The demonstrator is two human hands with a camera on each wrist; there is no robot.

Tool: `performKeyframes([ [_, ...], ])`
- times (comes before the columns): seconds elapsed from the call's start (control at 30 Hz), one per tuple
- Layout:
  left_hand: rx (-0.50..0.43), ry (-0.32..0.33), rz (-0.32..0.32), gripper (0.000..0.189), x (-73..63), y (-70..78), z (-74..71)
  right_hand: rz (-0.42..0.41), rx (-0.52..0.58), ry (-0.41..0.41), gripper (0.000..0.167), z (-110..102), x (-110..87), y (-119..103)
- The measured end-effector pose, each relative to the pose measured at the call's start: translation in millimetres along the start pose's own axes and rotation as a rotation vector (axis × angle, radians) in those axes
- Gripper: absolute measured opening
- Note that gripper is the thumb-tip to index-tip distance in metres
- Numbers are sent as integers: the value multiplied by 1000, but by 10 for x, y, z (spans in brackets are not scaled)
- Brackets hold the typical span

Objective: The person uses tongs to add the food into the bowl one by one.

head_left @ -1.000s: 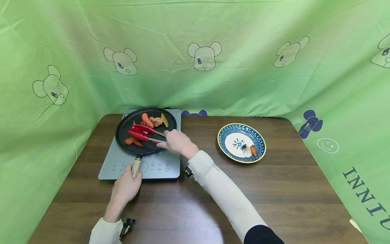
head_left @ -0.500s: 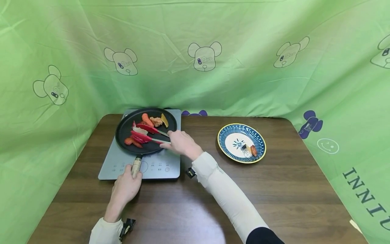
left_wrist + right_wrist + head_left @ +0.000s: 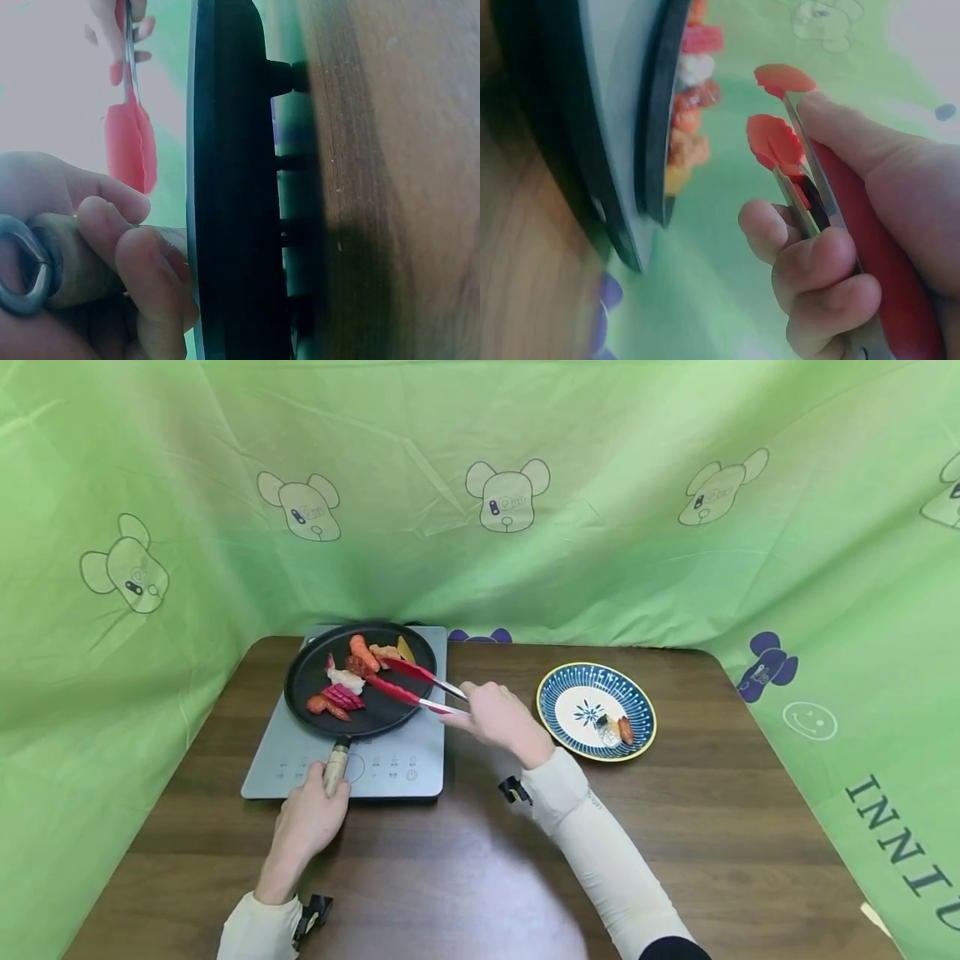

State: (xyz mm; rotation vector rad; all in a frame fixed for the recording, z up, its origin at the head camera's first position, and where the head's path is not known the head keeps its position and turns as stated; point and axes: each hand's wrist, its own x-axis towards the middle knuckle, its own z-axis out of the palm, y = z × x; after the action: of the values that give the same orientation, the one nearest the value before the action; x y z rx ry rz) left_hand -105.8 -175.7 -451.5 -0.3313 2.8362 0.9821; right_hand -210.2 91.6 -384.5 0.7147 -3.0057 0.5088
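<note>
My left hand (image 3: 311, 817) grips the wooden handle (image 3: 336, 770) of a black frying pan (image 3: 390, 714); a metal ring shows at the handle's end in the left wrist view. My right hand (image 3: 501, 720) holds red-tipped tongs (image 3: 408, 693) over the pan's right side. Their two red heads stand apart, with nothing between them in the right wrist view (image 3: 780, 142). In the pan lie a magenta striped piece (image 3: 343, 697), a small red sausage (image 3: 327, 706), a white piece with a red tail (image 3: 347, 680), a carrot-like piece (image 3: 363, 652) and a yellow wedge (image 3: 406, 648).
The pan sits on a grey induction cooktop (image 3: 412, 768). To the right, a blue-and-white plate (image 3: 566, 693) with a yellow rim holds a few small food pieces (image 3: 617, 730). A green printed curtain (image 3: 600, 568) hangs around the wooden table (image 3: 480, 877).
My right hand has drawn the tongs back to the right, away from the magenta piece and the white piece, which now lie uncovered. The tongs' heads have spread. My left hand stays on the handle.
</note>
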Motion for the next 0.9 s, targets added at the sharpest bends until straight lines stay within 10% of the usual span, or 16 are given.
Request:
performKeyframes([
  [0.33, 4, -2, 4, 44, -2, -3, -9, -32, 1, 144, 39, -127, -389, 418],
  [0.9, -6, -14, -2, 48, 7, 9, -16, 93, -16, 155, 34, -261, -958, 1050],
])
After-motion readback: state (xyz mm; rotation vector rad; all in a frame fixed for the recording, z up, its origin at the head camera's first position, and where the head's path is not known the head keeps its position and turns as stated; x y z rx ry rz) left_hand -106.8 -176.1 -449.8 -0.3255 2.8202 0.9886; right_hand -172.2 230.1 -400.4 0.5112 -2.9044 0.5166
